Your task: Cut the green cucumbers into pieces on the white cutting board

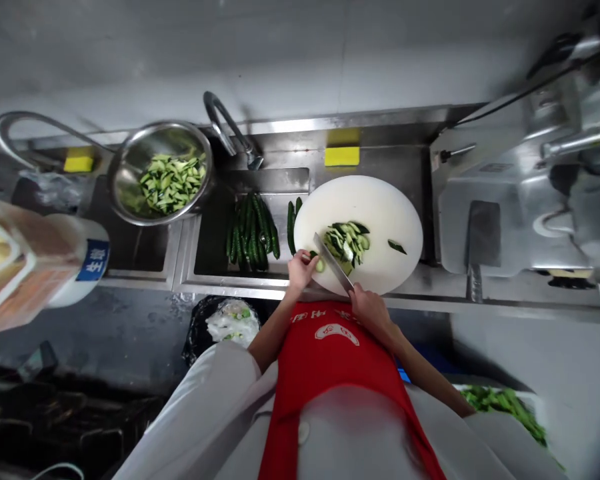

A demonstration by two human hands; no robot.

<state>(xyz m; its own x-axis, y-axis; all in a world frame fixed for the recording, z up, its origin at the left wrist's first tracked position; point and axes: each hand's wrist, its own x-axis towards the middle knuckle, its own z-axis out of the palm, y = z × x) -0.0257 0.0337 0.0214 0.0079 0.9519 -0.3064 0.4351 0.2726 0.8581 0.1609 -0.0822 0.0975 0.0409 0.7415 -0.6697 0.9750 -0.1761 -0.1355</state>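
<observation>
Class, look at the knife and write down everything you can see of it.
The knife has a long, straight, grey blade that looks like metal. The right hand grips its handle and mostly hides it. The blade slants over the near left part of the white board, its tip pointing away and leftward. Cut cucumber lies close along its right side. Whether the edge touches the board is unclear.

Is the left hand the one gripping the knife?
No, the right hand grips the knife, while the left hand holds a cut cucumber.
</observation>
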